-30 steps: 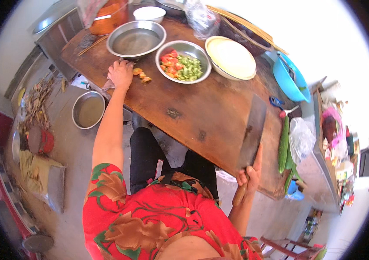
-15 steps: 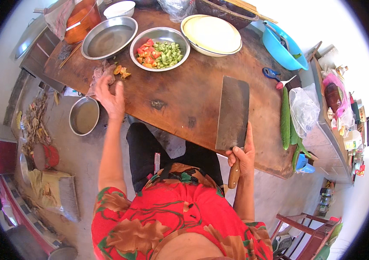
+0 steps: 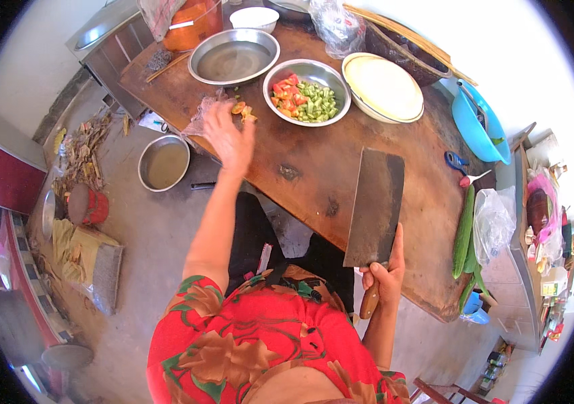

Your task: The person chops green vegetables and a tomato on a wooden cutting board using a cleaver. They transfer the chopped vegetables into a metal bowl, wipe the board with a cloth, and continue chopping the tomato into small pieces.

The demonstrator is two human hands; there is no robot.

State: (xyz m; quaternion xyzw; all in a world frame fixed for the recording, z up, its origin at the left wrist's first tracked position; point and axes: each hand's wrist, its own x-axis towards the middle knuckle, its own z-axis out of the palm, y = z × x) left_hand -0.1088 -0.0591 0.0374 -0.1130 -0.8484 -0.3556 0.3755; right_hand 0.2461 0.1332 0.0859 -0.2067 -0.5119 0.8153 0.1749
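My right hand (image 3: 386, 275) grips the wooden handle of a cleaver (image 3: 376, 209), its broad dark blade pointing away from me over the near edge of the table. Toward the left edge of the table is my left hand (image 3: 229, 140), open, slightly blurred and with nothing visible in it. A crumpled thin plastic bag (image 3: 201, 114) lies right beside its fingers, along with some orange-yellow tomato scraps (image 3: 245, 114). Beyond them, a steel bowl (image 3: 343, 111) holds chopped red tomato (image 3: 288, 93) and diced green vegetable (image 3: 316, 102).
Behind are a steel basin of water (image 3: 234, 62), a covered enamel bowl (image 3: 383, 87) and a blue basin (image 3: 479, 128). Blue-handled scissors (image 3: 456, 161), a cucumber (image 3: 463, 232) and a clear bag (image 3: 494, 219) lie at the right. Another basin (image 3: 164, 163) stands on the floor, left.
My view has swung left, so the table appears shifted to the right. My left hand's fingers have drawn closer together beside the plastic bag. The cleaver stays in my right hand.
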